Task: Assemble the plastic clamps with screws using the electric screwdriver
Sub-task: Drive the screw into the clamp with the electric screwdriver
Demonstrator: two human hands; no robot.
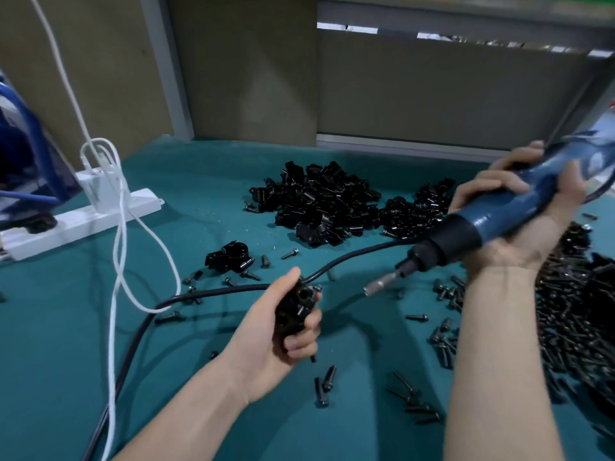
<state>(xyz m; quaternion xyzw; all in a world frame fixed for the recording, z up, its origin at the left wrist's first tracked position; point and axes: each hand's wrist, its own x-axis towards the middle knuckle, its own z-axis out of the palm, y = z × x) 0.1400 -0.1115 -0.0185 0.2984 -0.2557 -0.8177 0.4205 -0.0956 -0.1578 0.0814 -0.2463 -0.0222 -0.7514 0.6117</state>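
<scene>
head cam | looks forward-down | close over table (83,327)

Left hand (289,327), right hand (519,221): fingers curled.

A pile of clamps (319,201) is sitting at the back of the worktop (66,327), w/ a single clamp (229,257) lying front-left of it. A heap of screws (579,321) is lying on the right, a power strip (83,221) far left. A cable (213,291) is running across the middle, in front of the single clamp.
</scene>
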